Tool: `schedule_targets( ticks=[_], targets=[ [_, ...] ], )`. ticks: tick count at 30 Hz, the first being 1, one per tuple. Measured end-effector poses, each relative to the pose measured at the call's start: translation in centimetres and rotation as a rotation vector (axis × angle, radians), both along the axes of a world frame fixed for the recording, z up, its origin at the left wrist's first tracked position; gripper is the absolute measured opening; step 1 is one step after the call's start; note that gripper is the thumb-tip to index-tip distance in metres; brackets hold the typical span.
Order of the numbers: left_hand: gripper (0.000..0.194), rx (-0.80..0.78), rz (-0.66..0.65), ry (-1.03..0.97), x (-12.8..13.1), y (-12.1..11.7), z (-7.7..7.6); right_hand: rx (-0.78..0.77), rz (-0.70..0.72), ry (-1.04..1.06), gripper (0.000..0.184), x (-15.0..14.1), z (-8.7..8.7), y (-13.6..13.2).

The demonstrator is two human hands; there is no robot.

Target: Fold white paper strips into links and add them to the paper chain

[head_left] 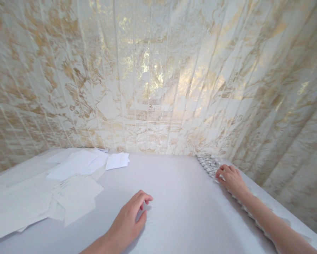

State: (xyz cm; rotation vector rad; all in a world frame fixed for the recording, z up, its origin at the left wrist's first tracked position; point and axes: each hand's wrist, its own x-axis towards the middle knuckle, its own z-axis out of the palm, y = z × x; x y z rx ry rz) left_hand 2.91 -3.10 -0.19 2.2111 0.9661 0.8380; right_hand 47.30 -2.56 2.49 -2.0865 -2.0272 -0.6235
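At the right side of the table, my right hand (231,180) has its thumb and fingers closed at the near end of a cluster of small white-grey folded pieces (207,164), which look like paper. A pale bit of one piece shows just under the fingertips; the rest of it is hidden. More such pieces run back toward me in a line, partly covered by my right forearm. My left hand (130,217) hovers over or rests on the white tabletop (171,197) near the middle, thumb and fingers apart, holding nothing.
Overlapping white paper sheets (73,164) spread over the left side, with greenish-white sheets (23,201) closer to me. A small stack of white paper squares (117,161) lies beside them at the back. A gold-and-white patterned curtain (153,77) hangs behind the table.
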Motion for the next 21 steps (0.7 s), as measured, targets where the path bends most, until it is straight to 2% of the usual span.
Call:
schedule_targets(
  ticks=[5, 12, 18, 21],
  targets=[
    [0.032, 0.004, -0.008, 0.017, -0.1, 0.0, -0.1, -0.015, -0.020, -0.014, 0.014, 0.8, -1.4, 0.7],
    [0.030, -0.028, -0.022, 0.036, 0.0, 0.0, 0.0, -0.010, -0.015, 0.001, 0.013, 1.6, -2.0, 1.0],
    [0.028, -0.033, -0.023, 0.035, 0.0, -0.1, 0.3, 0.060, 0.015, 0.085, 0.013, 1.7, -0.7, 0.6],
    [0.028, -0.031, -0.026, 0.041, -0.1, -0.1, 0.3, 0.127, 0.018, 0.145, 0.015, 0.2, 0.3, -0.1]
  ],
)
